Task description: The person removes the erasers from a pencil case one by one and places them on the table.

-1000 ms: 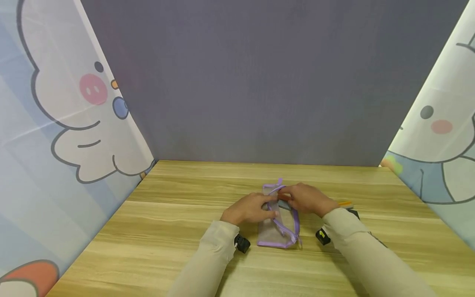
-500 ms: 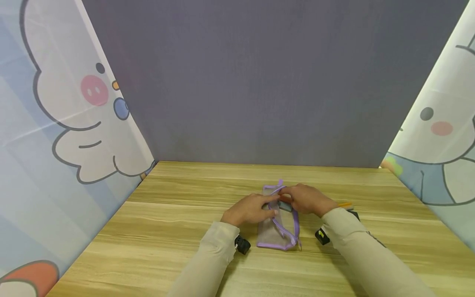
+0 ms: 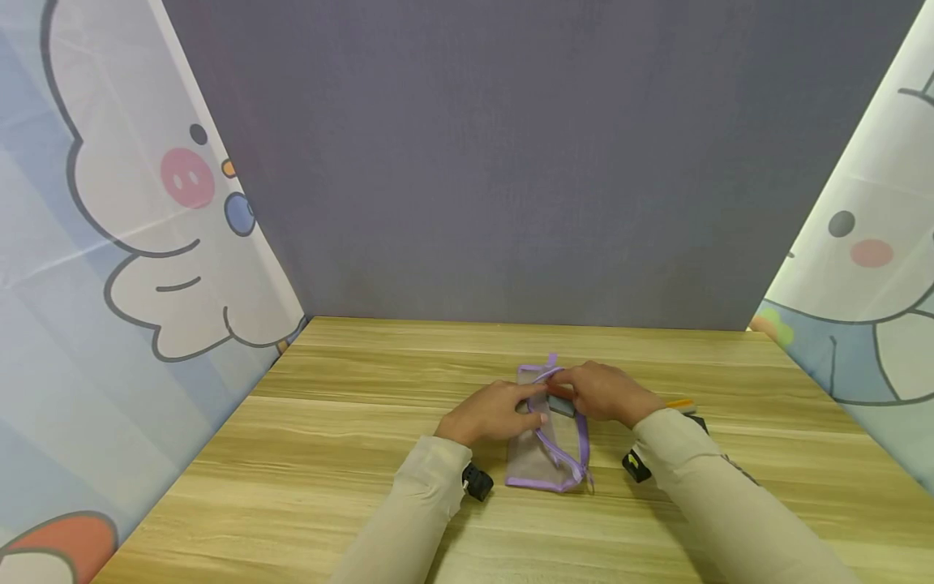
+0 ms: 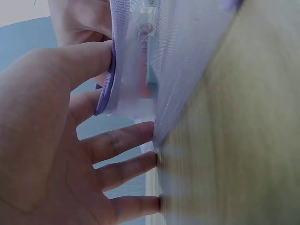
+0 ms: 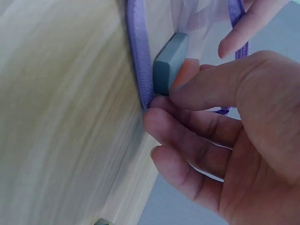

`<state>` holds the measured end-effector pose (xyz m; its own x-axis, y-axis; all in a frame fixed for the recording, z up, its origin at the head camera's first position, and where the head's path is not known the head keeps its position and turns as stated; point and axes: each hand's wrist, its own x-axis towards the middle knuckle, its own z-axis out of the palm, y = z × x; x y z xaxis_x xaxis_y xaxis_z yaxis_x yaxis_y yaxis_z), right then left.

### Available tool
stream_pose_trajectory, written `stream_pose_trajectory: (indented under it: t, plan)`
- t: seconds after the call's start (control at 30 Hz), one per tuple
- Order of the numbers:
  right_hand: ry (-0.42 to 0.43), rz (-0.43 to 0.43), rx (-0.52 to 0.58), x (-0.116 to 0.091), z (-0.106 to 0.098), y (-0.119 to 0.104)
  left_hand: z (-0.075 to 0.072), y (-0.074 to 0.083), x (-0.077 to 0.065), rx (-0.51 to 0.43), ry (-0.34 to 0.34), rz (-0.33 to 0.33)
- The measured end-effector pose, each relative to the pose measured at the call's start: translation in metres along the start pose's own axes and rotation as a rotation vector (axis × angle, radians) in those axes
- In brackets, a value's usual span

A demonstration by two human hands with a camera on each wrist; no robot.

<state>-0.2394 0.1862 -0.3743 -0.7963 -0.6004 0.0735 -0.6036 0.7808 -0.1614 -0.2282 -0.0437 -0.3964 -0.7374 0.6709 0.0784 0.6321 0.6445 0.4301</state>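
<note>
A mesh zip pouch (image 3: 529, 462) with purple edging lies on the table, its mouth parted. My left hand (image 3: 487, 414) holds the zipper edge with thumb and index finger, while its other fingertips reach down by the table in the left wrist view. A two-tone eraser, blue-grey and orange-red (image 5: 169, 65), sits at an angle inside the pouch opening. My right hand (image 3: 604, 391) pinches the eraser's near end between thumb and index finger. In the right wrist view the remaining fingers (image 5: 187, 173) curl loosely below it.
A thin yellow-orange and grey item (image 3: 680, 403) lies beyond my right wrist, partly hidden by the sleeve. The wooden table (image 3: 328, 422) meets a dark grey panel (image 3: 511, 162) at the back. Cartoon-printed curtains (image 3: 146, 268) hang at both sides.
Both hands stay almost still at the pouch. The eraser, held by my right hand, has shifted very slightly; its blue-grey part shows more clearly than a second ago.
</note>
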Motion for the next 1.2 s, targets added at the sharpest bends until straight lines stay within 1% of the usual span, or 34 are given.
stream_pose_trajectory:
  t: [0.3, 0.43, 0.57, 0.7, 0.9, 1.07, 1.2]
  plan:
    - [-0.003, -0.013, 0.004, 0.000, -0.001, 0.000, 0.002, 0.000, 0.001, 0.017, -0.004, -0.009]
    - [0.017, -0.032, 0.012, -0.003, -0.001, -0.001, 0.003, 0.001, 0.002, 0.026, -0.005, -0.014]
    - [0.043, -0.052, 0.020, -0.005, -0.001, 0.000, 0.004, 0.000, 0.002, 0.031, -0.004, -0.003]
    - [0.048, -0.066, 0.035, -0.008, -0.001, 0.001, 0.004, -0.001, 0.002, 0.030, 0.003, 0.005]
    - [0.051, -0.092, 0.054, -0.013, 0.000, 0.003, 0.003, 0.000, 0.001, 0.048, 0.003, -0.003]
    - [0.057, -0.112, 0.081, -0.016, -0.001, 0.005, 0.002, 0.001, -0.001, 0.045, -0.009, -0.017]
    - [0.049, -0.105, 0.138, -0.018, -0.001, 0.006, 0.001, 0.002, -0.001, 0.031, -0.019, -0.030]
